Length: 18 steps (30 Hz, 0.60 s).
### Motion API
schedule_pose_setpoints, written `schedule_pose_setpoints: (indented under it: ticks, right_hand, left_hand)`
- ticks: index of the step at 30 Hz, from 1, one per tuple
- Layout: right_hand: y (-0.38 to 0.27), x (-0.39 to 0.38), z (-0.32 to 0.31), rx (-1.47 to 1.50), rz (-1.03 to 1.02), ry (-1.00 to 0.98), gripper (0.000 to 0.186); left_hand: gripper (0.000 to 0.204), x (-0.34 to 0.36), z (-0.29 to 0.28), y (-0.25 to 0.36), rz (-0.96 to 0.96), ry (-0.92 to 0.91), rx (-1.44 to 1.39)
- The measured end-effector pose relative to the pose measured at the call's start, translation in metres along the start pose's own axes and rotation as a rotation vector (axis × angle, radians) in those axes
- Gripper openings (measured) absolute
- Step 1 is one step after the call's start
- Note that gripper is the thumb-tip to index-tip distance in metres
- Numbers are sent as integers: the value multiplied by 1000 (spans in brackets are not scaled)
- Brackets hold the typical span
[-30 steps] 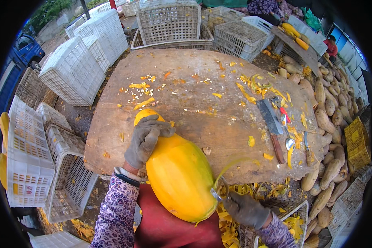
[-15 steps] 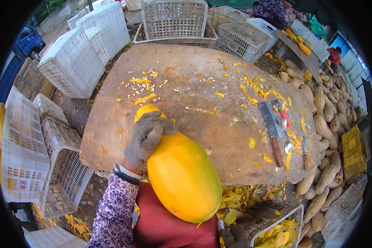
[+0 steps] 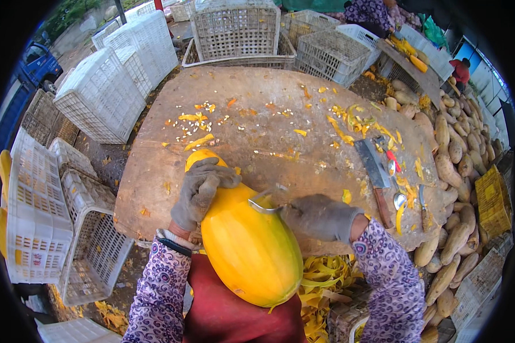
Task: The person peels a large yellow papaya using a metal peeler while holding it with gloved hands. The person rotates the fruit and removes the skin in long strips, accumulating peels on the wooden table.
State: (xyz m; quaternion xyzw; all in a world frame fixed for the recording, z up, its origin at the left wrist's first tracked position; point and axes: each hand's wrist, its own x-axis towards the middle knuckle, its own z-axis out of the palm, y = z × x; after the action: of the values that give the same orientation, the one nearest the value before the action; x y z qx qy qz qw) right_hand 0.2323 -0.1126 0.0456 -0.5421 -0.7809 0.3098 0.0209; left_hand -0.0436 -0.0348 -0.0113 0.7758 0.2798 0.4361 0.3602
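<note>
- Pumpkin (image 3: 249, 246): tilted, narrow end over the bench (image 3: 252, 128), fat end vs. your red apron (image 3: 234, 321).
- L hand (image 3: 200, 191): fingers curled over the narrow end, gripping it. R hand (image 3: 320, 218): fingers closed round the peeler (image 3: 264, 206), which is at the pumpkin's upper R side.
- Risk: pumpkin could roll or slide, b/c only your L hand grips it & the skin looks smooth, poss. slick.
- Risk: if the blade snags & skips, it could nick your L fingers, since they're near.
- Risk: press too hard on that curve & you'd prob. gouge the flesh.
- Risk: a wide R swing could knock the big knife (image 3: 373, 166), b/c its handle is near your R wrist.
- Hidden: peeler's handle, inside your blurred R glove; can't tell if the blade touches skin.
- Hidden: pumpkin's underside, so its support's unclear.
- Lower R crate (image 3: 342, 323): partly behind your R sleeve (image 3: 390, 291), cut off at the bottom.
</note>
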Motion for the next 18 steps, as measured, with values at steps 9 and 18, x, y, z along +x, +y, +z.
schedule_pose_setpoints:
  ticks: [9, 18]
  right_hand:
    - [-31, -136, 72, -165, -34, 408, 20]
    - [-38, -185, 114, 257, 209, 611, 25]
  left_hand:
    - [42, 0, 0, 1, -13, 1, 13]
    - [47, -2, 3, 1, -1, 20, 35]
